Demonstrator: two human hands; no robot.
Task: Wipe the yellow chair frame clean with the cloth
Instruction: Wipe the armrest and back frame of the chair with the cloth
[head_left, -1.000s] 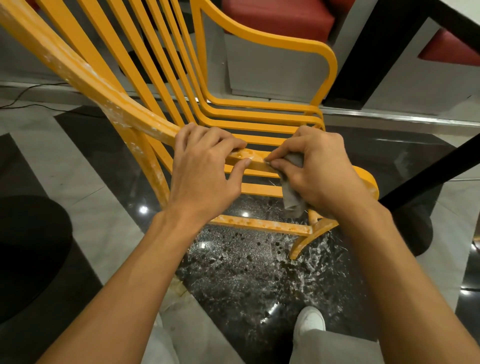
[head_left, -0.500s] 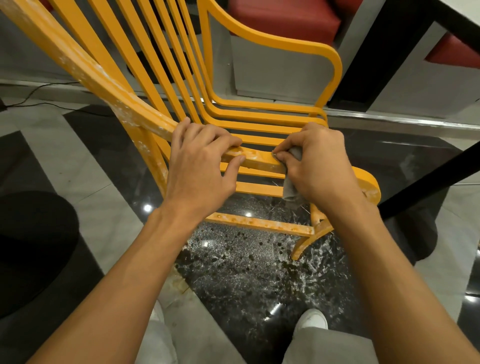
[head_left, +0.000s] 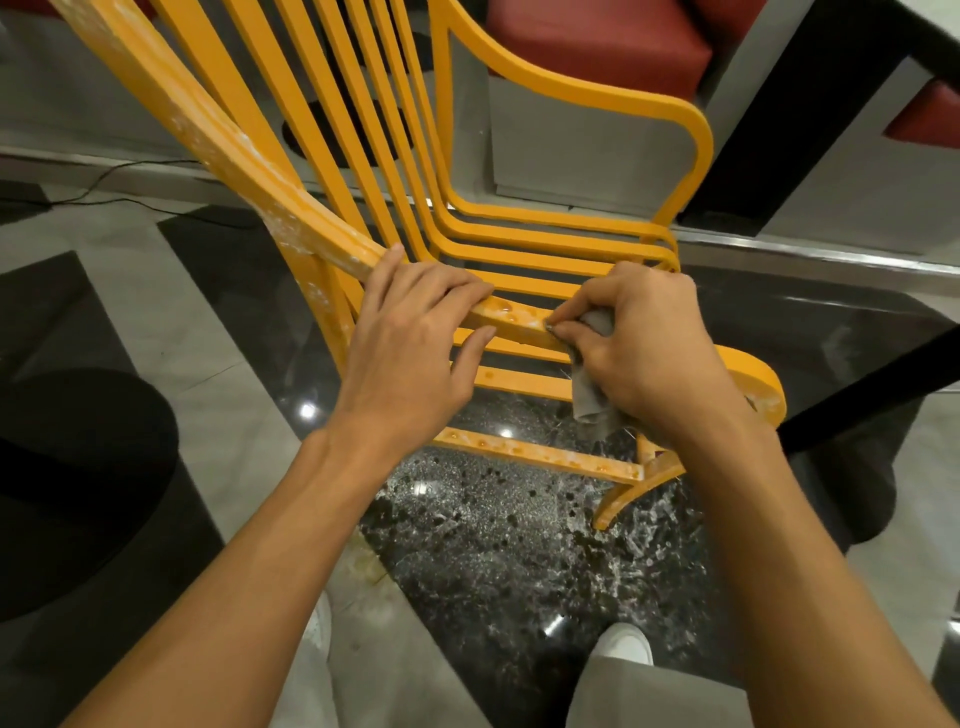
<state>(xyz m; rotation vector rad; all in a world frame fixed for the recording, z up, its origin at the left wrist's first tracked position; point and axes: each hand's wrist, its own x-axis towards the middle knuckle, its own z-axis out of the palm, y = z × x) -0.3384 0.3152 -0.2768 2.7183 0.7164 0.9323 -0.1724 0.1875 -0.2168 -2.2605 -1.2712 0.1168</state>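
Both hands on the yellow chair frame (head_left: 332, 244)

Head view: the left hand (head_left: 410, 348) is closed around the near rail; just beside it, the right hand (head_left: 644, 348) grips the grey cloth (head_left: 589, 400), pressing it against that rail above the dark speckled floor (head_left: 509, 561).

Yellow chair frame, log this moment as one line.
phase: wiping | left hand: gripping yellow chair frame | right hand: pressing cloth on rail | white residue: on upper rail
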